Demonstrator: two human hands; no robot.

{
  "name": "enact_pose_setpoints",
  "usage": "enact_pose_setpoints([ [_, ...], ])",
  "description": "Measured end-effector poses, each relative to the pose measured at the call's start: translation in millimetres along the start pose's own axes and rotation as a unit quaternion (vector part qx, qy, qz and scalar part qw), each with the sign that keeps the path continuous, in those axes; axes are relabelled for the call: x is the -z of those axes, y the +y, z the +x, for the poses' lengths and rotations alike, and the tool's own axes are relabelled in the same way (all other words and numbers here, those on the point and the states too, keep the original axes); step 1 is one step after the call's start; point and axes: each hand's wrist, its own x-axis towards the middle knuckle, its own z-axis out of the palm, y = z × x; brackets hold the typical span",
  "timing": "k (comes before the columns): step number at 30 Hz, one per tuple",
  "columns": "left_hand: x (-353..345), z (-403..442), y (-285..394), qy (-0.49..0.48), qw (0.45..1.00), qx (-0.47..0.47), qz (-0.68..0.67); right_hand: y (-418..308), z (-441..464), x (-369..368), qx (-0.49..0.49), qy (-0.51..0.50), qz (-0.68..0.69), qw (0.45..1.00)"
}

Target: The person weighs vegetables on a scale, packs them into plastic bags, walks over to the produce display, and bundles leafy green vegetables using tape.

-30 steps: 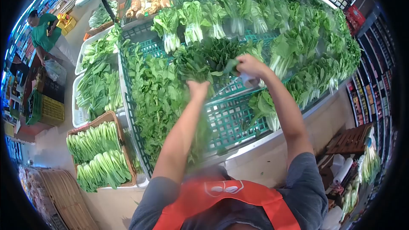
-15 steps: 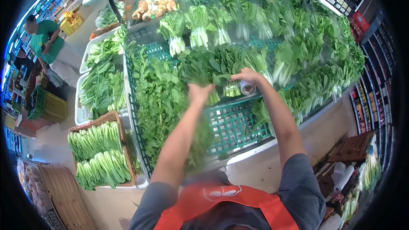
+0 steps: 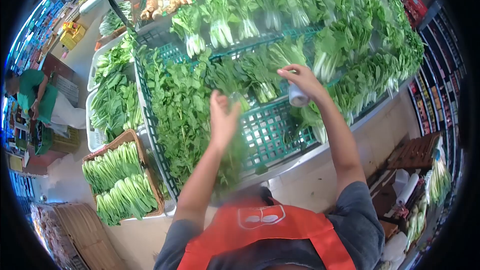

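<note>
My left hand (image 3: 223,121) hovers over the front of the green crate, slightly blurred. Its fingers are apart and nothing shows in them. Just beyond it lies a dark leafy bunch of greens (image 3: 226,77), with a second bunch (image 3: 262,76) to its right, pale stems toward me. My right hand (image 3: 306,81) is beside that second bunch, thumb and index finger stretched out to the left. A whitish roll of tape (image 3: 298,97) sits under its palm, held by the lower fingers, which are mostly hidden.
The green plastic crate (image 3: 265,142) has a lattice floor. Loose leafy greens (image 3: 175,110) fill its left side; bok choy (image 3: 220,25) stands behind, more greens (image 3: 370,85) right. A wicker basket (image 3: 155,180) holds choy at left. A person in a green shirt (image 3: 35,92) stands far left.
My left hand has come off the left bunch and drawn back toward me, fingers spreading. My right hand has lifted from the right bunch with the roll of tape. The view has shifted slightly.
</note>
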Motion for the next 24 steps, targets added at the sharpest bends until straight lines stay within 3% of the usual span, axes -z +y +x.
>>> enact_pose_setpoints([
  [1, 2, -22, 8, -0.039, 0.999, -0.026, -0.001, 1, -23, -5, 0.032, 0.026, 0.037, 0.998],
  [2, -2, -42, 13, -0.16, 0.986, 0.033, -0.02, 9, -46, -19, 0.066, 0.067, 0.112, 0.989],
  [3, -18, -64, 6, -0.194, 0.972, 0.071, -0.112, 15, -69, -38, 0.076, 0.128, 0.19, 0.97],
  [5, -39, -91, -17, -0.284, 0.851, 0.222, -0.382, 37, -110, -82, 0.062, 0.216, 0.277, 0.934],
  [6, -43, -100, -23, -0.304, 0.789, 0.233, -0.481, 40, -127, -107, 0.109, 0.281, 0.228, 0.926],
  [8, -58, -106, -55, -0.277, 0.822, 0.216, -0.448, 54, -164, -136, 0.089, 0.277, 0.079, 0.954],
  [9, -62, -104, -79, -0.283, 0.844, 0.186, -0.416, 70, -173, -149, 0.135, 0.277, 0.061, 0.949],
  [11, -64, -100, -119, -0.297, 0.88, 0.121, -0.35, 65, -188, -149, 0.114, 0.21, 0.082, 0.968],
  [12, -57, -107, -91, -0.238, 0.875, 0.193, -0.374, 62, -190, -144, 0.131, 0.186, 0.072, 0.971],
  [14, -68, -99, -118, -0.162, 0.942, 0.154, -0.25, 85, -185, -133, 0.136, 0.166, 0.032, 0.976],
  [20, -98, -72, -133, -0.023, 0.995, 0.007, -0.099, 53, -60, -76, 0.325, 0.199, -0.218, 0.899],
  [23, -108, -66, -129, 0.033, 0.999, -0.01, -0.001, 38, 15, -83, 0.393, 0.106, -0.346, 0.846],
  [24, -111, -66, -138, 0.063, 0.991, -0.087, 0.078, 40, 36, -89, 0.414, 0.072, -0.38, 0.824],
])
